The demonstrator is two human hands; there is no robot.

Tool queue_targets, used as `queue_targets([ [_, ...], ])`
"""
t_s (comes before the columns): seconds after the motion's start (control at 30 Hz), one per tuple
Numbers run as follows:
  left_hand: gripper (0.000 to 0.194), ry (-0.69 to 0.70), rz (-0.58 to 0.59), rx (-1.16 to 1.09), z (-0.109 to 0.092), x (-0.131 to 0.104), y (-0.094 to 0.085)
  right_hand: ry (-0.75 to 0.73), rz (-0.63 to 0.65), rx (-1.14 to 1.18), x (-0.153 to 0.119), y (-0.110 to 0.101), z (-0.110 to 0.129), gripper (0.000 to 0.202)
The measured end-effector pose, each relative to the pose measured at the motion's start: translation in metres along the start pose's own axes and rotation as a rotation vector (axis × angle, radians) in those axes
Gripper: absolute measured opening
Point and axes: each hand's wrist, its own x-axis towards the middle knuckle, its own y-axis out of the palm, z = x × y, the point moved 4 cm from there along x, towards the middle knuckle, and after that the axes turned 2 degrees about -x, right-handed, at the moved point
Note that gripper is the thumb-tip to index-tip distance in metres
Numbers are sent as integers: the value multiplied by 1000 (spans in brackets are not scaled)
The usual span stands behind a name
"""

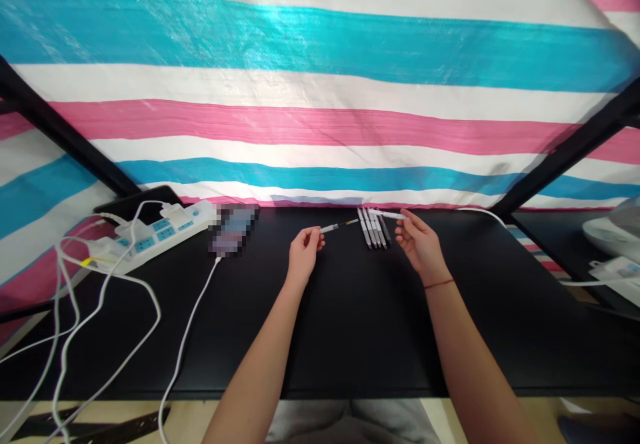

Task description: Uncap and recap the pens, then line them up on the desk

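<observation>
My left hand (303,252) pinches a white pen piece (329,229). A thin refill (350,222) with a yellowish part sticks out of that piece toward the right. In my right hand (419,243), thumb and fingers close on a white pen barrel (389,215) that points left. The two pieces are apart, both held just above the desk. Between my hands, several white-and-grey pens (373,232) lie side by side; the held barrel covers part of their far ends.
On the black desk (360,324), a white power strip (165,234) with plugs and looping white cables (107,284) occupies the left. Nearby lies a blurred-out phone (233,229) on a charging cable (193,317). A striped sheet (320,124) hangs behind; black frame bars (565,147) slant at both sides.
</observation>
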Motion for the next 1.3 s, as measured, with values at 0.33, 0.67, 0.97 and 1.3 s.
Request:
queue_targets([
  [0.33, 42, 0, 12, 3, 2, 1, 0, 20, -35, 56, -1, 4, -4, 27],
  [0.67, 41, 20, 40, 9, 0, 0, 1, -22, -33, -17, 0, 1, -7, 31],
  [0.97, 40, 34, 56, 6, -4, -2, 3, -14, -14, -53, 0, 2, -6, 28],
  [1.3, 39, 45, 65, 13, -8, -4, 4, -18, 1, -63, 0, 3, -6, 30],
])
